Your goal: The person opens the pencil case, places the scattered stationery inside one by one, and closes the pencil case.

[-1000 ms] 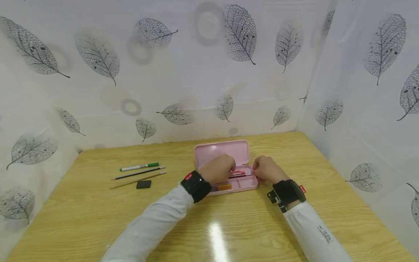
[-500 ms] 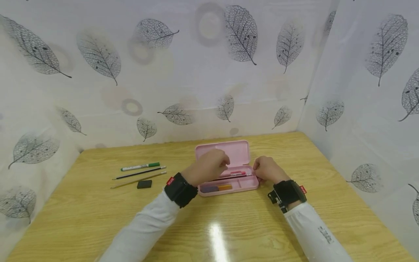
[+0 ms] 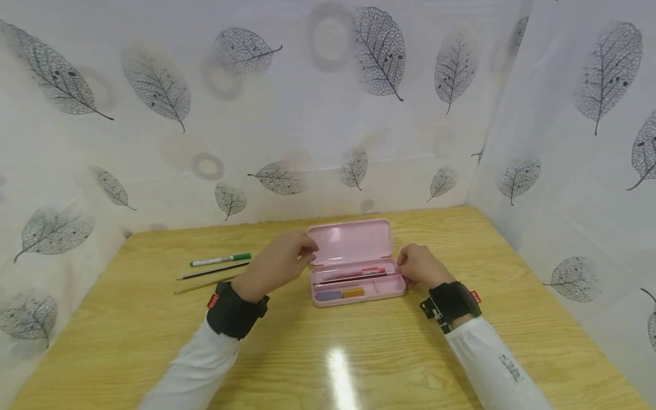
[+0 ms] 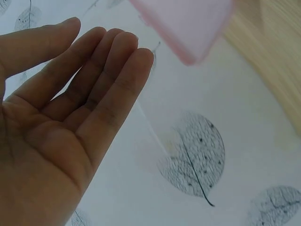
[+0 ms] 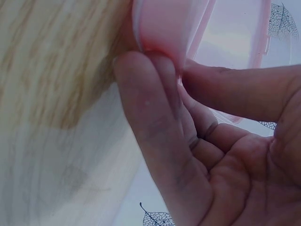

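A pink pencil case [image 3: 389, 286] lies on the table with its lid raised at the back. Inside its long compartment are a red-and-white pen [image 3: 373, 271] and a dark pencil [image 3: 353, 278]. In the front compartment sit a purple block [image 3: 328, 296] and a yellow block [image 3: 353, 292]. My right hand [image 3: 422, 265] pinches the case's right end between thumb and fingers, seen close in the right wrist view. My left hand [image 3: 279, 263] is left of the case with nothing in it, its fingers loosely bent and apart from the thumb in the left wrist view.
Left of the case lie a green-capped marker [image 3: 220, 260], a dark pencil [image 3: 212, 270] and a yellowish pencil [image 3: 202, 285], the latter two partly behind my left hand. The wooden table [image 3: 287, 353] meets a leaf-patterned sheet [image 3: 307, 125] at the back and sides.
My left hand has drawn back left from inside the case toward the pencils, uncovering the pen and blocks. A black eraser is now hidden behind it. The right hand has stayed put.
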Demonstrator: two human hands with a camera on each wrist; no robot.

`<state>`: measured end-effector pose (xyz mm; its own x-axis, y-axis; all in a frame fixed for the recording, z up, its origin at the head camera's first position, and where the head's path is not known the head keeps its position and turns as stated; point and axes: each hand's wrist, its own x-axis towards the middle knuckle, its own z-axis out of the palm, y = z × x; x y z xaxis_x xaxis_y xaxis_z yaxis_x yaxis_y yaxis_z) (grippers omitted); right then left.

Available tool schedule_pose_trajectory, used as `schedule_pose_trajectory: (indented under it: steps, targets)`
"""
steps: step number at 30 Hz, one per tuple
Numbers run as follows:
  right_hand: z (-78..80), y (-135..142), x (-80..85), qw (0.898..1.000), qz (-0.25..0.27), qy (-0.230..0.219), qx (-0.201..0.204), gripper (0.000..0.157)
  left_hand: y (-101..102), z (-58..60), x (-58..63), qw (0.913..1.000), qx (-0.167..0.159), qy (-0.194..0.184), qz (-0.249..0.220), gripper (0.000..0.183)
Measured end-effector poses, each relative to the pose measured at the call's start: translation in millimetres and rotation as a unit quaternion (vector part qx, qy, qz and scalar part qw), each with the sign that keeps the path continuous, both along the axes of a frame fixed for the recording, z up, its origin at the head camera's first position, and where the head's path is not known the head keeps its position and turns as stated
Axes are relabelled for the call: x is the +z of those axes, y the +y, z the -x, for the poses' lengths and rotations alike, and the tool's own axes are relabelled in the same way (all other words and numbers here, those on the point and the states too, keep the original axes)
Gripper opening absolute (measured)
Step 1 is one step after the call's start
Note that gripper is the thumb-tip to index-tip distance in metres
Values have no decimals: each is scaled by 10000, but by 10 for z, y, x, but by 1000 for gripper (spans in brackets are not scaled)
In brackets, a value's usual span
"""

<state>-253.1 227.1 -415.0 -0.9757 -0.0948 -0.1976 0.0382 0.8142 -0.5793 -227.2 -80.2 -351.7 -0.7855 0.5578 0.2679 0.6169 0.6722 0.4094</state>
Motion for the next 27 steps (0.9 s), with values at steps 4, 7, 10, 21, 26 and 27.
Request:
schedule_pose_trajectory:
  steps: [4,7,10,21,26,27]
  targets:
    - [-1,8,-9,10000,29,26,6,6,-198,-3,19,9997,253,-51,-17,14]
    - [-4,6,4,10000,33,25,17,6,-361,-1,17,9991,424,-29,-33,15]
    - [-1,3,12,10000,15,25,25,6,-522,-10,19,9983,580,1,-79,16]
    - [5,6,-2,10000,24,31,60,6,-983,-73,-6,9965,838,-38,-57,19]
    - [0,-5,5,10000,24,8,62,6,-1190,-112,-6,9947,1026,-62,44,20]
    - [1,-8,8,10000,24,3,55,6,-1232,-120,-9,9942,1070,-46,81,20]
